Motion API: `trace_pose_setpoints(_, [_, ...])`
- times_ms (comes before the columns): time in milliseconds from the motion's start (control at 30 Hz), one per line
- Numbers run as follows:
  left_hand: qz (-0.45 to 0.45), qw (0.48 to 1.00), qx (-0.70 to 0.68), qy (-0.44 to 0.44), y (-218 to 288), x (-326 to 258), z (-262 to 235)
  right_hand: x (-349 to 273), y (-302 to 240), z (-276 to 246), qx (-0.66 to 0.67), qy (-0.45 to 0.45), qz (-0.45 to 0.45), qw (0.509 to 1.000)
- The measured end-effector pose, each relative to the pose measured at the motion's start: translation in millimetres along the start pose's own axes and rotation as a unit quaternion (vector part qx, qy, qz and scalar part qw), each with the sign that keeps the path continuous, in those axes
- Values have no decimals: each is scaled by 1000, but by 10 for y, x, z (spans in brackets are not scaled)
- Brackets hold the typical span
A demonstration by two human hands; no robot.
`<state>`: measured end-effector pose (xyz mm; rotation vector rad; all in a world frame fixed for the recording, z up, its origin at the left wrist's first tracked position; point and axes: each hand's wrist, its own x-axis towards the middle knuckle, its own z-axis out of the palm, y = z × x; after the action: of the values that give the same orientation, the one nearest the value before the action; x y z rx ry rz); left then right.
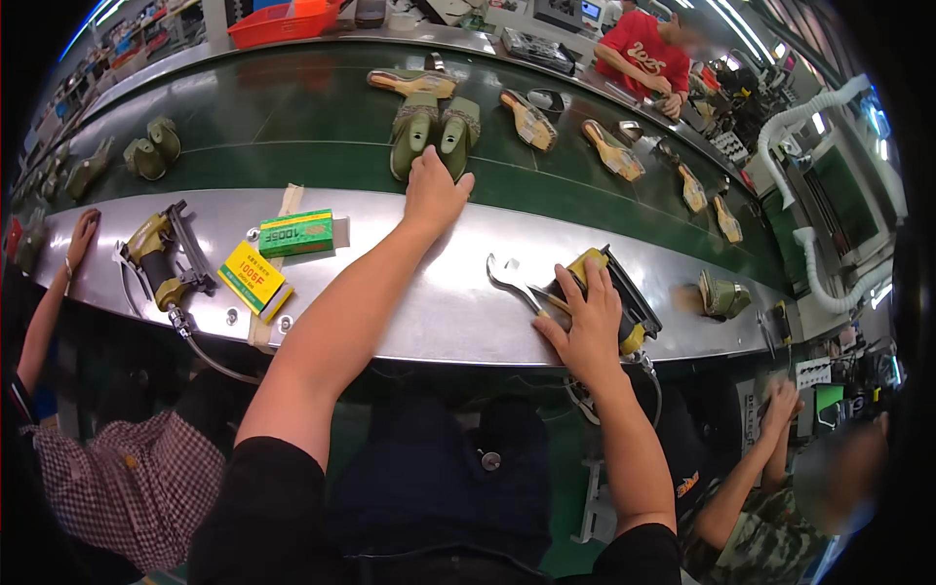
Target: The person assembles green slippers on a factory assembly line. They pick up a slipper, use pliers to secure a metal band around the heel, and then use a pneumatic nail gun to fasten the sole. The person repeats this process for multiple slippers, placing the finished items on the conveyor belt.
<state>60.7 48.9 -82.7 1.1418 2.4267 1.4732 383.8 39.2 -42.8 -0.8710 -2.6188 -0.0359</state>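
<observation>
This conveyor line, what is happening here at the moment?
A person stands at a green conveyor belt carrying shoe parts. The left hand reaches onto the belt and touches a pair of olive green shoe uppers. The right hand rests on a yellow and black nail gun lying on the metal shelf, beside a wrench. A second nail gun and two boxes lie further left.

Glossy green belt (292, 127); brushed metal ledge (429, 283); steel wrench (512, 281).
</observation>
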Motion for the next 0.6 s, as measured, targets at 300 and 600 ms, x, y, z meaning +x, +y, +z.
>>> trace_pose_setpoints(300, [24, 999, -30, 20, -72, 450, 258, 244, 485, 314, -66, 78, 71, 992])
trace_pose_setpoints(600, [250, 945, 210, 29, -100, 321, 338, 1009, -99, 438, 340, 136, 35, 930])
